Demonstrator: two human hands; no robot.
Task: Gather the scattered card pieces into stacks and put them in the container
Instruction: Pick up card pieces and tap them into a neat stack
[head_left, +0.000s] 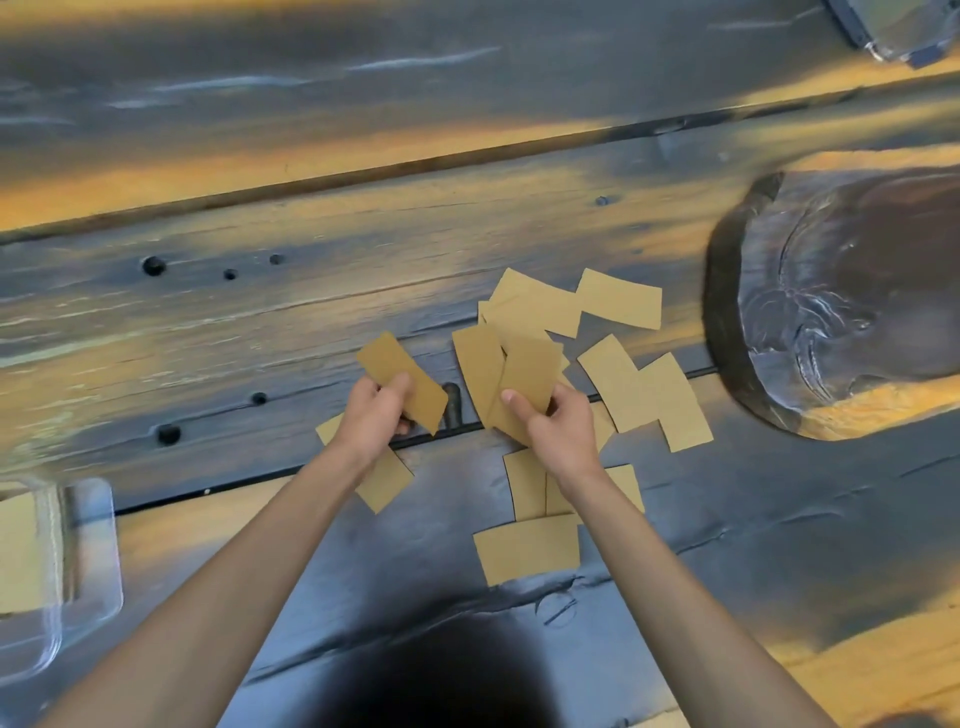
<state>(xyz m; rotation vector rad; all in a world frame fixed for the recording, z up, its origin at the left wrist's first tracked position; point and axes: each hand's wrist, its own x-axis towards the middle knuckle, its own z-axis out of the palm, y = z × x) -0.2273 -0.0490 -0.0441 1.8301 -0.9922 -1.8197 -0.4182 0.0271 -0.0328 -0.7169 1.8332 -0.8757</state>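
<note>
Head view: both hands grip cards.
Left hand (375, 415) pinches one card (402, 382); right hand (558, 423) clamps a fan (511, 376); container (78, 561) lies at 8 o'clock, nearer the left.

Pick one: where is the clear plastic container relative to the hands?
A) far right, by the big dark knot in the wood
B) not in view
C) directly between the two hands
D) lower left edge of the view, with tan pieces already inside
D: the clear container sits at the lower left edge with tan card pieces showing through it, well apart from the left hand and right hand.
</note>
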